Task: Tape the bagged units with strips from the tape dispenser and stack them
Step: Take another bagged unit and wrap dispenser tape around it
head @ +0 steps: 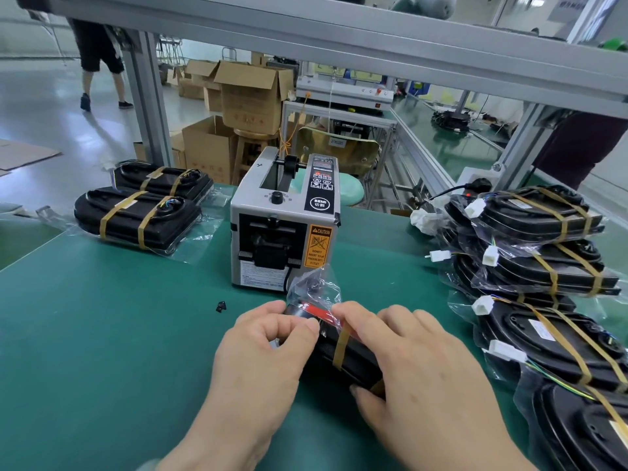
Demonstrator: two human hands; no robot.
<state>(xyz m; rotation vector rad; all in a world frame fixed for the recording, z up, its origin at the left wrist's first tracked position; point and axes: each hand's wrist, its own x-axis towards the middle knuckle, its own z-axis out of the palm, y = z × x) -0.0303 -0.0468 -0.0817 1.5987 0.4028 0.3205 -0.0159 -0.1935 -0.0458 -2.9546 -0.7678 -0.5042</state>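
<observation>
Pinches bag (314, 288) end with curled left hand (268, 338); grips unit (356, 362) with right hand (407, 355), forefinger on strip (341, 348), on mat (119, 317) just before dispenser (283, 226). Risks creasing or loosening strip by releasing fold early.

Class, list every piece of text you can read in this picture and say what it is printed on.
"CAUTION" and "DO NOT INSERT YOUR FINGERS INTO OUTLET": orange sticker on the tape dispenser.
"SEMI" (first letter unclear): round mark on its black panel.
Print on the cardboard boxes, chair tag and white label: too blurred to read.
</observation>
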